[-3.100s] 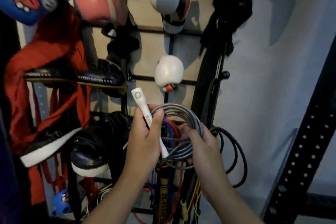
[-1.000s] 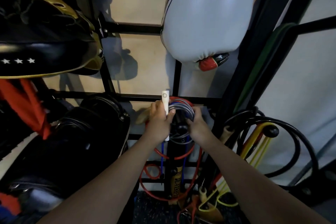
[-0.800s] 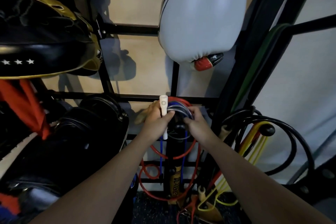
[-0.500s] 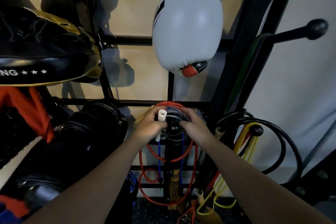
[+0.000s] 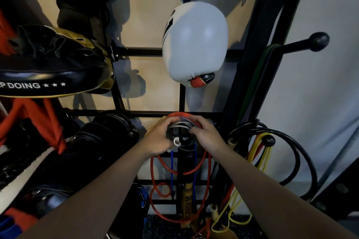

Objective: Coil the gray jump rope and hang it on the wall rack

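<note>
The coiled gray jump rope (image 5: 181, 124) sits between both my hands at a black ball-tipped peg (image 5: 184, 139) of the wall rack (image 5: 147, 114). Its loops arch over the peg's shaft. My left hand (image 5: 158, 137) grips the coil's left side together with the white handle (image 5: 177, 141), whose end points toward me. My right hand (image 5: 206, 133) pinches the coil's right side. Red and blue ropes hang on the same peg behind the gray coil.
A white boxing glove (image 5: 194, 44) hangs just above my hands. Black focus pads (image 5: 52, 64) and dark gear crowd the left. Black and yellow cords (image 5: 264, 153) hang on a peg to the right. Another long peg (image 5: 318, 41) juts out at upper right.
Both hands have brought the coil up to the rack and over the ball-tipped peg. The white handle has tipped from upright to pointing toward me.
</note>
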Demonstrator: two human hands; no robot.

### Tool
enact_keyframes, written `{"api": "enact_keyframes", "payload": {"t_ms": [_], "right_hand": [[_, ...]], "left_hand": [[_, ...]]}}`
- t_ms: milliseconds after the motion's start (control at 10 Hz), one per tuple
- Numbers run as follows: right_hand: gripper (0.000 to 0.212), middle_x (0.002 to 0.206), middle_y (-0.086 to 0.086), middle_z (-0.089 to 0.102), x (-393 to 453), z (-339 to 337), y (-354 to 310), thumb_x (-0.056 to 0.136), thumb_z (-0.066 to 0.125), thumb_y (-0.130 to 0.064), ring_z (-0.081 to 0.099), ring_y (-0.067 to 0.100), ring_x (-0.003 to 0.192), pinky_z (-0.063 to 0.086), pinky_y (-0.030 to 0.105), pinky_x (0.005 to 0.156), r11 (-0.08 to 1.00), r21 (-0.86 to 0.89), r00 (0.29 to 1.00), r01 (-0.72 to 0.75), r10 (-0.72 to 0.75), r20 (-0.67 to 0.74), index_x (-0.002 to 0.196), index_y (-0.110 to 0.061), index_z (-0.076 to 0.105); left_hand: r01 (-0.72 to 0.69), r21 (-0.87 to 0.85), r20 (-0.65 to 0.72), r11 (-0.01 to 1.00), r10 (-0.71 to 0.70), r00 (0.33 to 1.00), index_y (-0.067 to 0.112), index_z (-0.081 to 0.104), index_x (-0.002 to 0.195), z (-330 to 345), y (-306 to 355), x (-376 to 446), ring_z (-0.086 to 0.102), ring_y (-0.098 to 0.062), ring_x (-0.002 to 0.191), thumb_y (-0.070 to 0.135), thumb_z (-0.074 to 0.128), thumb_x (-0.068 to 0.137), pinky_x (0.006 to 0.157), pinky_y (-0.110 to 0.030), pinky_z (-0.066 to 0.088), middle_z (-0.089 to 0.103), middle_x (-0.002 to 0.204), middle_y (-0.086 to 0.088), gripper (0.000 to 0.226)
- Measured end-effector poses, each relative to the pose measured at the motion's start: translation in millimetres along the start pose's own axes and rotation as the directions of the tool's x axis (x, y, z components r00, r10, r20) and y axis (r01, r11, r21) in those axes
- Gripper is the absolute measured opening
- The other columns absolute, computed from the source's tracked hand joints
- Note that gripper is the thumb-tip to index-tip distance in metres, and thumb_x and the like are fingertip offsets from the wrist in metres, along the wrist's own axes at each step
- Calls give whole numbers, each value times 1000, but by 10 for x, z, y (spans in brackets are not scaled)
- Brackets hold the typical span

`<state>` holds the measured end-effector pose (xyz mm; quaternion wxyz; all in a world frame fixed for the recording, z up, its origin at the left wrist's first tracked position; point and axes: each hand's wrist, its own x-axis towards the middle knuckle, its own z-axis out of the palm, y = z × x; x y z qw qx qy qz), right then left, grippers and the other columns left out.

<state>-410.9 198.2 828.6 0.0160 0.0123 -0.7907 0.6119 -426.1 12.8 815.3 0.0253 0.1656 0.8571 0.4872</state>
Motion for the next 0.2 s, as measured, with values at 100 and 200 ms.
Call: {"api": "enact_keyframes", "payload": {"t_ms": [100, 200], "right_hand": [[33, 128, 8, 66, -20, -1, -65, 92, 62, -6, 62, 22, 118, 47, 39, 107, 1000, -19, 1000, 19, -19, -7, 121, -21, 67], [30, 126, 5, 67, -28, -13, -138, 94, 62, -10, 62, 20, 117, 46, 38, 107, 1000, -4, 1000, 21, -21, -5, 120, -25, 65]], "left_hand": [[38, -10, 52, 999, -37, 998, 10, 46, 150, -73, 30, -11, 50, -29, 138, -13, 80, 78, 115, -47, 44, 46, 150, -15, 83], [102, -147, 68, 984, -93, 993, 13, 50, 142, -124, 88, -47, 55, -27, 134, -23, 73, 79, 111, -41, 48, 58, 143, -13, 76]]}}
